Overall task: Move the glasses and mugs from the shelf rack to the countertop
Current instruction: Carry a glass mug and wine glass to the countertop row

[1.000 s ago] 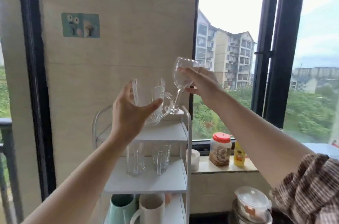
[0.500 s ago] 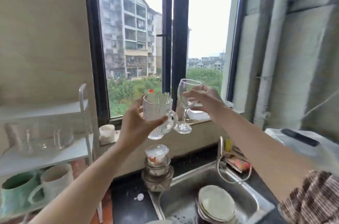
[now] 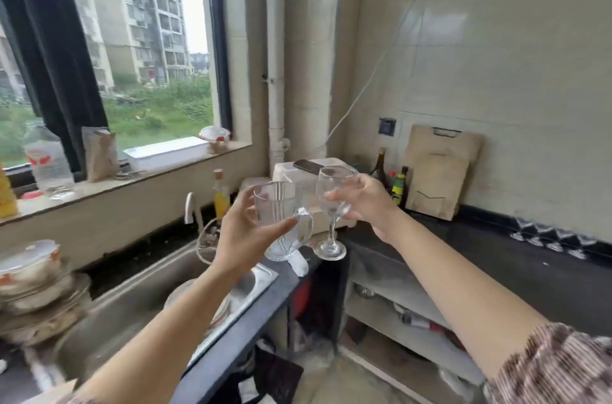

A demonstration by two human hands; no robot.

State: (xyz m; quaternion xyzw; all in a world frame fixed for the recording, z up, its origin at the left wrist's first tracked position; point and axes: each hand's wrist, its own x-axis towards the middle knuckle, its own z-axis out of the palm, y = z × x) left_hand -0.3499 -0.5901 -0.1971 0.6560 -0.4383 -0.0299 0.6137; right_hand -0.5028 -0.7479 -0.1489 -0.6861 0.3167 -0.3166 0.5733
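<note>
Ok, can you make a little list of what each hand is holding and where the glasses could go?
left hand: grips a clear glass mug by its body, handle facing right
right hand: wraps the bowl of a wine glass, upright
both glasses: in the air, looking empty
below: steel sink with dishes
landing spot: dark countertop, to the right
</note>
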